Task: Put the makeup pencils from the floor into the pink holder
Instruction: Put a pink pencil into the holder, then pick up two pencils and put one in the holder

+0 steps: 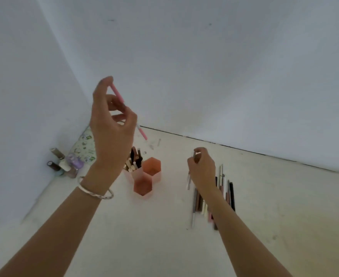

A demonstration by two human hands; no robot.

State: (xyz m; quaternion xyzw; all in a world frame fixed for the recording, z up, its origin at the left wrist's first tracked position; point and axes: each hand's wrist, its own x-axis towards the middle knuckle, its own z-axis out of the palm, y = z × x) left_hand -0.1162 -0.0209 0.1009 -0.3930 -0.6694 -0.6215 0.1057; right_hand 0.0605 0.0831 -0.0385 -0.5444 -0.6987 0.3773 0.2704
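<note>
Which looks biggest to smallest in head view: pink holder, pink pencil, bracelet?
1. pink holder
2. pink pencil, in the left hand, raised nearer the camera, so its rank is unsure
3. bracelet, also nearer the camera

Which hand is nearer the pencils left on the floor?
Right. The right hand is directly over the floor pencils, gripping one; the left hand holds a pink pencil up above the pink holder.
</note>
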